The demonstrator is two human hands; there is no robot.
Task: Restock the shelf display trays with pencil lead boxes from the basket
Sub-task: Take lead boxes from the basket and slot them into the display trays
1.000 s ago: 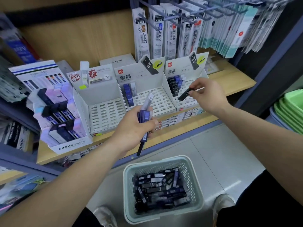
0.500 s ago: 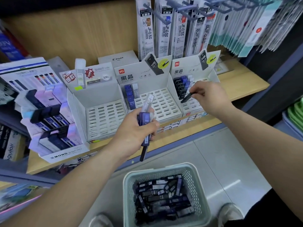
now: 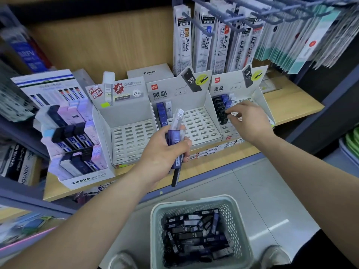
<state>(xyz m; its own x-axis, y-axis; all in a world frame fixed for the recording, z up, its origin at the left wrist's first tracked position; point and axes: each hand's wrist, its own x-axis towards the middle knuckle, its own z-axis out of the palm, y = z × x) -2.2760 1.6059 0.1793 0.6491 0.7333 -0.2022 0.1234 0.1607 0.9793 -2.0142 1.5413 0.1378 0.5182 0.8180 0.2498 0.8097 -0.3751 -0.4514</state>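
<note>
**Right tray: black box at the row**

Right hand (image 3: pixel 250 121) grip pinches a black lead box (image 3: pixel 223 118) at the front of the black row in the right tray (image 3: pixel 262 98). Left hand (image 3: pixel 163 150) grip wraps a bundle of lead boxes (image 3: pixel 174 136). Basket (image 3: pixel 194 203) sits on the floor.

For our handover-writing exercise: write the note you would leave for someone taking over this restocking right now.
Left grip holds several lead boxes.
Right grip is at the black row in the right tray; pinch unclear.
Done: short rows in right and middle tray.
Left: left tray unfilled; basket holds plenty of stock.
</note>
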